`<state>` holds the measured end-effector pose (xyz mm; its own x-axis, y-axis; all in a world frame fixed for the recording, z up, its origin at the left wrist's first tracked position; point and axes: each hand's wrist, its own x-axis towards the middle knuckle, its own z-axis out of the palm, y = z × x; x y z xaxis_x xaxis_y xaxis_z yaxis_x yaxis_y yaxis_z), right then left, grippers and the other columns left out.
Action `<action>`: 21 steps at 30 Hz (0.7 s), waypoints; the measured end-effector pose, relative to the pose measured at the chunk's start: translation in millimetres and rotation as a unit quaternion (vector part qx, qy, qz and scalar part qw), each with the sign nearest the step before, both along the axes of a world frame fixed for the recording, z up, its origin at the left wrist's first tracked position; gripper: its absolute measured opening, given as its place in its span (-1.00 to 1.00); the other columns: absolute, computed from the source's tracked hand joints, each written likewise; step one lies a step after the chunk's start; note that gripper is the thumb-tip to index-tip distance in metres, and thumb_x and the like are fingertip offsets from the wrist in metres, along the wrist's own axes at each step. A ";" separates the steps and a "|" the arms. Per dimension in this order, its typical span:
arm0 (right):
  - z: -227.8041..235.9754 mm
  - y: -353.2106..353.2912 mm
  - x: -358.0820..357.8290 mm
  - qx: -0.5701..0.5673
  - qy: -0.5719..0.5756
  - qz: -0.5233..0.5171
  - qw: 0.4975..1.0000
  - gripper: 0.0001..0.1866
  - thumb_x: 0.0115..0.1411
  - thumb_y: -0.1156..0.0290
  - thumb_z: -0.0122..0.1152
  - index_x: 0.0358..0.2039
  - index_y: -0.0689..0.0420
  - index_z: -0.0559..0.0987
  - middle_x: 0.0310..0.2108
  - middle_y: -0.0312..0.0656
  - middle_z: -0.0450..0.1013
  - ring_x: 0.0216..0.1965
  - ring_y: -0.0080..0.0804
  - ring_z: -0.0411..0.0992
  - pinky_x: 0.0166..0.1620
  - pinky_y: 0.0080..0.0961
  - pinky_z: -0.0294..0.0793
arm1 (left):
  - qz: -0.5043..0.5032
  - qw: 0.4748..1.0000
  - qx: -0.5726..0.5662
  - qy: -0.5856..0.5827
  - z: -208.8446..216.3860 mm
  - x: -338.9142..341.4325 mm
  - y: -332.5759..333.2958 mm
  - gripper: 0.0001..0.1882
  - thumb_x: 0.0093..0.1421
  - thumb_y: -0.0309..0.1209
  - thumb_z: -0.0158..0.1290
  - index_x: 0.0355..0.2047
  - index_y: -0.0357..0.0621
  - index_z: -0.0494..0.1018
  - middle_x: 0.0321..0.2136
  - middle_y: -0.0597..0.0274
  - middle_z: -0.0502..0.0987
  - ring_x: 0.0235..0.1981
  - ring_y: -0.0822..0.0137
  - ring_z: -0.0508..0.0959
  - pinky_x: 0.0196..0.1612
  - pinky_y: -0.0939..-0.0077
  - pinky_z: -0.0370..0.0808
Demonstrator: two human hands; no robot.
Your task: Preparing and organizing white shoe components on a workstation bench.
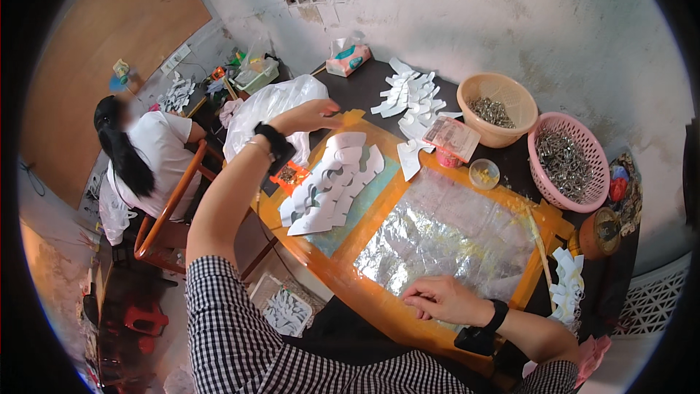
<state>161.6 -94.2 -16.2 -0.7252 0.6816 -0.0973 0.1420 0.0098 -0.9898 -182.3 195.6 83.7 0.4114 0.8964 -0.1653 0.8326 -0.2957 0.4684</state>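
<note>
My left hand (312,116) reaches over the far left part of the table, beside a white plastic bag (273,106). Its fingers look stretched out, and I see nothing in them. Below it lie white cut-out pieces (328,182) with scalloped edges, partly overlapping, and a small orange packet (290,175). My right hand (441,299) is closed over the near edge of a clear plastic sheet (452,226) bordered with orange tape (372,222). Its fingers curl inward; whether something small is between them is hidden.
A tan basket (470,87) and a pink basket (543,175) hold small metal parts. More white pieces (412,95), a tissue box (348,60), a small round tub (484,174) and a brown jar (599,233) stand around. A person (157,146) sits on a wooden chair at left.
</note>
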 end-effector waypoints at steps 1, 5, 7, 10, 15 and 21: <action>0.1 -0.6 -0.2 -0.004 0.004 0.001 1.000 -0.85 0.30 0.44 0.10 -0.24 0.28 0.53 -0.39 -0.19 0.50 -0.50 -0.54 0.55 -0.45 -0.62 0.53 | -0.025 0.999 0.019 -0.001 -4.7 18.4 8.5 -0.27 0.09 0.04 0.20 0.03 -0.36 0.40 -0.03 -0.13 0.50 0.03 0.04 0.49 0.06 0.30 0.42; 1.1 -2.7 0.6 -0.002 0.000 0.000 1.000 -0.86 0.30 0.47 0.10 -0.25 0.27 0.54 -0.40 -0.21 0.50 -0.49 -0.56 0.54 -0.43 -0.63 0.54 | -0.038 0.997 0.050 0.044 -31.4 107.6 29.5 -0.20 0.06 0.18 0.17 -0.03 -0.39 0.43 -0.08 -0.20 0.52 -0.01 -0.01 0.52 0.00 0.26 0.47; 1.7 -1.5 -0.6 -0.003 -0.005 -0.005 1.000 -0.86 0.29 0.46 0.10 -0.26 0.27 0.54 -0.38 -0.18 0.51 -0.50 -0.52 0.55 -0.43 -0.61 0.53 | 0.006 0.993 0.066 0.094 -51.7 141.6 36.5 -0.10 0.00 0.27 0.17 -0.03 -0.42 0.43 -0.05 -0.24 0.50 0.00 -0.07 0.51 -0.01 0.24 0.48; 2.4 -2.1 -1.8 0.038 -0.019 -0.006 0.999 -0.88 0.27 0.48 0.11 -0.27 0.27 0.54 -0.40 -0.15 0.52 -0.49 -0.47 0.56 -0.42 -0.56 0.52 | 0.058 0.985 0.127 0.102 -80.4 165.7 37.1 -0.12 -0.12 0.24 0.25 -0.08 -0.36 0.48 -0.08 -0.24 0.51 -0.02 -0.11 0.51 -0.04 0.18 0.50; 1.7 -1.6 -1.5 0.048 0.001 -0.008 0.999 -0.88 0.27 0.49 0.12 -0.26 0.26 0.54 -0.40 -0.14 0.53 -0.48 -0.46 0.57 -0.42 -0.54 0.52 | 0.082 0.982 0.171 0.027 -98.6 160.3 54.4 -0.46 -0.13 -0.04 0.30 -0.28 -0.21 0.54 -0.24 -0.09 0.57 -0.17 -0.01 0.58 -0.12 0.17 0.52; -5.2 -0.2 0.6 0.023 -0.001 -0.008 1.000 -0.87 0.29 0.48 0.10 -0.23 0.26 0.55 -0.38 -0.15 0.52 -0.50 -0.49 0.56 -0.45 -0.60 0.52 | 0.149 0.943 0.044 -0.295 -78.9 139.2 82.1 -0.77 0.04 -0.42 0.19 -0.30 -0.25 0.46 -0.36 0.13 0.54 -0.36 0.35 0.59 -0.25 0.48 0.57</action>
